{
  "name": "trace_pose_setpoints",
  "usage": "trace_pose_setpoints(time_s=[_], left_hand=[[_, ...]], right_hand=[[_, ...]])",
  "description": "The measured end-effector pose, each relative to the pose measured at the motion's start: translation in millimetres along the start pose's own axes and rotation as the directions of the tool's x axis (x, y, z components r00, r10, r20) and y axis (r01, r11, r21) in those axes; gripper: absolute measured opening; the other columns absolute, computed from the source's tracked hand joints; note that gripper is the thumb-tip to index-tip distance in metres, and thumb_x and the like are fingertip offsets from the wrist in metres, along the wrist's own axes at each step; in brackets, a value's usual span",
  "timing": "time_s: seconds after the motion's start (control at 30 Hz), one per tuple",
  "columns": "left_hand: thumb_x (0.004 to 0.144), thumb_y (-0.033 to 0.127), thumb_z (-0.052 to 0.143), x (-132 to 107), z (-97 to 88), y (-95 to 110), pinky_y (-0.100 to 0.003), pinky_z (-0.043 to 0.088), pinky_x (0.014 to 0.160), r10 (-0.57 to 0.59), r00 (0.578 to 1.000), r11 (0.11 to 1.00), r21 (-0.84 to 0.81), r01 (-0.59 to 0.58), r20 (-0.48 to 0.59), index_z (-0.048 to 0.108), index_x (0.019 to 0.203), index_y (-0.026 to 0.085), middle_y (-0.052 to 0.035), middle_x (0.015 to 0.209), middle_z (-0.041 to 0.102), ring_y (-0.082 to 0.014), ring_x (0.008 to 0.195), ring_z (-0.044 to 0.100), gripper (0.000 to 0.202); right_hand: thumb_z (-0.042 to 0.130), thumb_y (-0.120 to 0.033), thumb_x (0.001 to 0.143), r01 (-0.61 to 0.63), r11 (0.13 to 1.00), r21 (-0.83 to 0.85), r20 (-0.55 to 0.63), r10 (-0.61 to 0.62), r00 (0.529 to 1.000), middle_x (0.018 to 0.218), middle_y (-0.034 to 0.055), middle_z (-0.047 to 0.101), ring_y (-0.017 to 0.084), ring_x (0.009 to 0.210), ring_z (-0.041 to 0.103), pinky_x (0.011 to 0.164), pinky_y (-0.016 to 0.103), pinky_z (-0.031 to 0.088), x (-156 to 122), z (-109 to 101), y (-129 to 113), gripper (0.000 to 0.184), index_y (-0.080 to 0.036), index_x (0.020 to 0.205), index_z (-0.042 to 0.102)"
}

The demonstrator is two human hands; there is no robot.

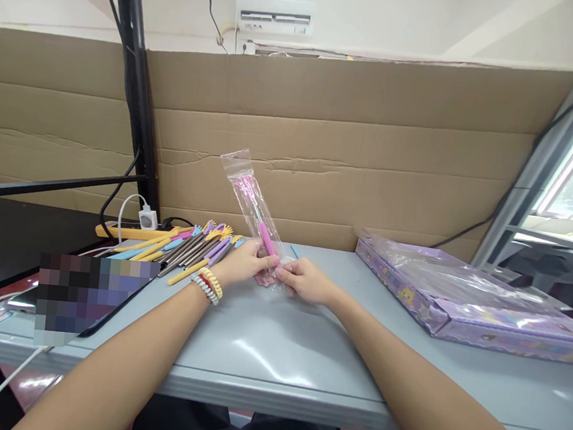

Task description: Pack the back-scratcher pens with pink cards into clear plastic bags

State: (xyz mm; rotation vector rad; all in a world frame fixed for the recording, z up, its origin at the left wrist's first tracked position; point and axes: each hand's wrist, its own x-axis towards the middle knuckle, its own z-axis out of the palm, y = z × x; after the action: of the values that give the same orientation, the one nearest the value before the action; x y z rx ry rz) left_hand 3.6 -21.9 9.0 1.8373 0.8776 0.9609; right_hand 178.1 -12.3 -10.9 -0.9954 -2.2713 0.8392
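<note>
Centre: left hand (247,263) and right hand (305,280) pinch the clear sleeve (247,183) at its base, fingers closed; gripping the pink scratcher (266,237) through the film likely steadies it.

The left forearm (144,356) and the right forearm (403,376) are reaching forward and angling inward, bringing the left hand (249,263) and the right hand (305,280) close together at the middle, each hand pinching its thumb and fingertips closed, knuckles facing up, wrists holding nearly straight.

Head-worn view: faces forward, slightly down, across table (264,353) toward cardboard wall (353,140); left hand (248,263), right hand (307,281) close, centred.
</note>
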Motion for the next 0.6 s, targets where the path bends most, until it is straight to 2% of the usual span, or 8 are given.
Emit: trace_pose_setpoints(time_s=[0.13, 0.33, 0.47, 0.6], left_hand=[[0.071, 0.044, 0.064, 0.8, -0.3, -0.3, -0.021, 0.043, 0.044, 0.009, 1.0, 0.999, 0.042, -0.009, -0.005, 0.056, 0.069, 0.011, -0.0033, 0.054, 0.061, -0.0124, 0.047, 0.058, 0.034], [0.07, 0.042, 0.065, 1.3, -1.4, -1.9, -0.021, 0.04, 0.043, -0.007, 1.0, 1.0, -0.007, 0.007, -0.011, 0.057, 0.072, 0.012, -0.0024, 0.055, 0.06, -0.0126, 0.048, 0.057, 0.031], [0.068, 0.044, 0.066, 0.3, -1.2, -0.8, -0.022, 0.041, 0.044, 0.004, 1.0, 1.0, 0.001, -0.004, 0.004, 0.054, 0.064, 0.012, -0.0026, 0.051, 0.059, -0.0127, 0.046, 0.056, 0.034], [0.07, 0.046, 0.063, 1.1, -1.7, -2.7, -0.022, 0.042, 0.046, 0.04, 0.998, 0.999, 0.034, -0.041, 0.04, 0.056, 0.064, 0.011, -0.0039, 0.054, 0.061, -0.0123, 0.048, 0.057, 0.036]], right_hand=[[0.044, -0.047, 0.082, 0.025, 1.0, -0.013, -0.04, -0.025, 0.999, 0.046, -0.0033, 0.046, 0.007, 0.044, 0.035, 0.045, 0.022, 0.028, 0.3, 0.9, 1.3, 0.04, -0.016, 0.057, 0.048], [0.046, -0.049, 0.08, 0.081, 0.995, 0.059, -0.095, -0.075, 0.993, 0.046, -0.0047, 0.038, 0.007, 0.044, 0.031, 0.044, 0.022, 0.025, -0.3, 0.3, -0.3, 0.042, -0.016, 0.055, 0.046], [0.046, -0.051, 0.08, 0.064, 0.997, 0.039, -0.05, -0.063, 0.997, 0.049, -0.0044, 0.038, 0.007, 0.046, 0.029, 0.045, 0.022, 0.023, -0.7, 0.0, -1.1, 0.043, -0.014, 0.062, 0.055], [0.049, -0.052, 0.079, 0.052, 0.998, 0.038, 0.012, -0.052, 0.999, 0.057, -0.0026, 0.046, 0.007, 0.049, 0.028, 0.046, 0.022, 0.024, -1.3, -0.8, -2.4, 0.043, -0.012, 0.078, 0.066]])
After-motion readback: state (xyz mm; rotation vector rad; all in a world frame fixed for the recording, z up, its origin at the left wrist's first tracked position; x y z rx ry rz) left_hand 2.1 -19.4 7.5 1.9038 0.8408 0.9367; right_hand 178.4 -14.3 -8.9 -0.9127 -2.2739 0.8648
